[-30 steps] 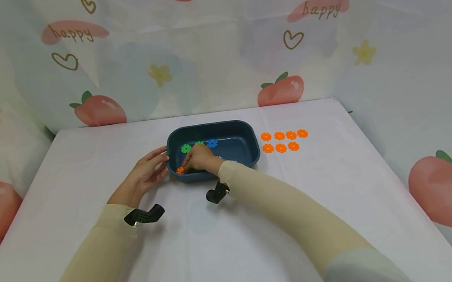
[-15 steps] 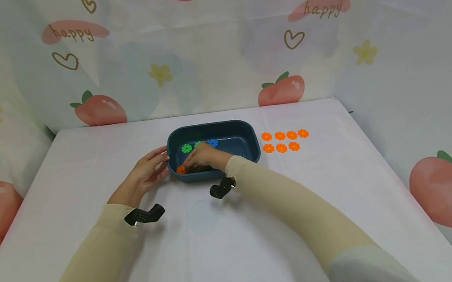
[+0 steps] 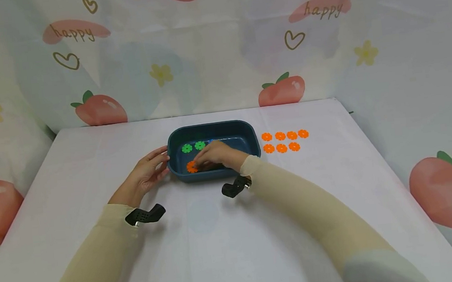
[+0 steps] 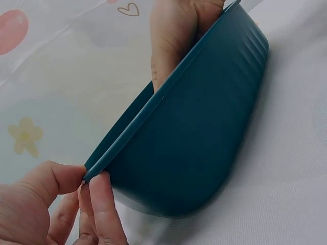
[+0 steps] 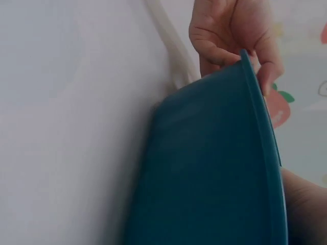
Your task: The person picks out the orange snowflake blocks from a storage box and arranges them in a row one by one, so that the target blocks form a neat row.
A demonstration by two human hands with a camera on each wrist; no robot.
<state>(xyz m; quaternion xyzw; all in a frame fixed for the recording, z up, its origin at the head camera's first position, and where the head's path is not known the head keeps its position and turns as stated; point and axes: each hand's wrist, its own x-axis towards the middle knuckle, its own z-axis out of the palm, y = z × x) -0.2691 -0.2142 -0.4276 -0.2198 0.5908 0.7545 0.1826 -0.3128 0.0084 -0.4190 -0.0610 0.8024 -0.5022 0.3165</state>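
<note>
A dark teal basin [image 3: 228, 123] stands in the middle of the table. My left hand [image 3: 143, 174] pinches its left rim between thumb and fingers, seen closely in the left wrist view, where the basin's outer wall [image 4: 189, 117] fills the middle. My right hand [image 3: 216, 154] reaches inside the basin, fingertips at the right edge of an orange flower-shaped plastic disc [image 3: 191, 167], seemingly pinching it. Behind it lie two green discs [image 3: 187, 148]. A blue disc [image 3: 212, 141] is mostly covered by the right hand. In the right wrist view the basin wall hides the right fingers.
Several orange discs [image 3: 280, 136] lie flat in two rows on the white tablecloth [image 3: 204, 252], to the right of the basin. A printed curtain [image 3: 211, 70] hangs behind the table. Black wrist cameras [image 3: 234, 187] stick out near the basin's front.
My right hand has moved rightward inside the basin, and the orange disc has come along from the left front corner. The second green disc is now uncovered, the blue one more covered. The left hand stays.
</note>
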